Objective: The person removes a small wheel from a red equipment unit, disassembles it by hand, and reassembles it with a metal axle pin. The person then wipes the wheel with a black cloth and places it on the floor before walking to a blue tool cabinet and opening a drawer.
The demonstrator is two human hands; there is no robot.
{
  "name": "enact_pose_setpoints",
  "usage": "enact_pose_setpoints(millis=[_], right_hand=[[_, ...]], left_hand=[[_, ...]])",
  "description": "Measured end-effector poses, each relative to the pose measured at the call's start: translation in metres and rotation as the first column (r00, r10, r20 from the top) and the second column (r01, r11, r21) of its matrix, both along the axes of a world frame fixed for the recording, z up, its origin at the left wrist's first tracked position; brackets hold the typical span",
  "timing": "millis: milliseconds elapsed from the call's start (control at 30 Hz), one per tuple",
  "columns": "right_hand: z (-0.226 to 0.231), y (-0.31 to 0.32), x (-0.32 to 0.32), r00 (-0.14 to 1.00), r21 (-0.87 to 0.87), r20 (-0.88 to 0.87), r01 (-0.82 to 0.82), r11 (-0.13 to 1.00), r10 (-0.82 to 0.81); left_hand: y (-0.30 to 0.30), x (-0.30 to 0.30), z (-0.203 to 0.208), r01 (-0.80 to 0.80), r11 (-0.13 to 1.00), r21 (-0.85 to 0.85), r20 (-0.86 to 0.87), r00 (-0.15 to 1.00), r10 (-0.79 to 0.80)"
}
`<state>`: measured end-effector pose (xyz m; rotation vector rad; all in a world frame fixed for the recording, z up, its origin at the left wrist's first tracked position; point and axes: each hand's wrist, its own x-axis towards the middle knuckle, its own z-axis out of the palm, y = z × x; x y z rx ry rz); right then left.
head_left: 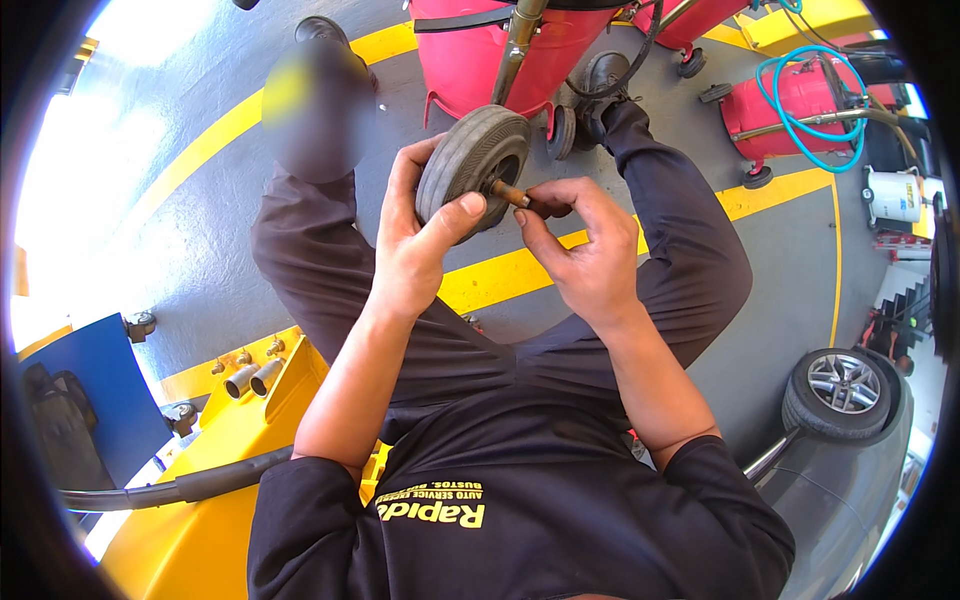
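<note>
Just before the person, toward 12 o'clock, a small black wheel (450, 155) is held up between the spread legs, its rim slanting from 1 to 7 o'clock, while the rusty pin (511, 194) jutting from its hub has its long axis toward 4 o'clock; the left hand (418, 232), half-curled, grasps the tyre, and the right hand (592, 248) pinches the pin's outer end between thumb and fingers; beyond, a red drum (455, 65) stands at 12 o'clock, a red tank (748, 108) at 2

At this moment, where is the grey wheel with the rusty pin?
In the head view, the grey wheel is above centre, in the left hand, just below the red drum; the right hand touches the rusty pin at its right.
</note>
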<state>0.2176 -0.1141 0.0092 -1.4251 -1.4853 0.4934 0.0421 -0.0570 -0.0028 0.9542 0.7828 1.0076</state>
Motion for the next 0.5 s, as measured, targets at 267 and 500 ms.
enact_pose_setpoints(millis=[267,500], right_hand=[[-0.009,-0.002,-0.007,0.995,-0.259,-0.089,0.009,0.966,-0.033],[-0.014,-0.002,-0.007,0.946,-0.433,-0.305,-0.033,0.901,-0.112]], left_hand=[[-0.015,0.008,-0.001,0.076,0.996,0.051,-0.079,0.994,-0.072],[-0.01,0.005,-0.008,0.062,0.997,0.036,-0.106,0.993,-0.058]])
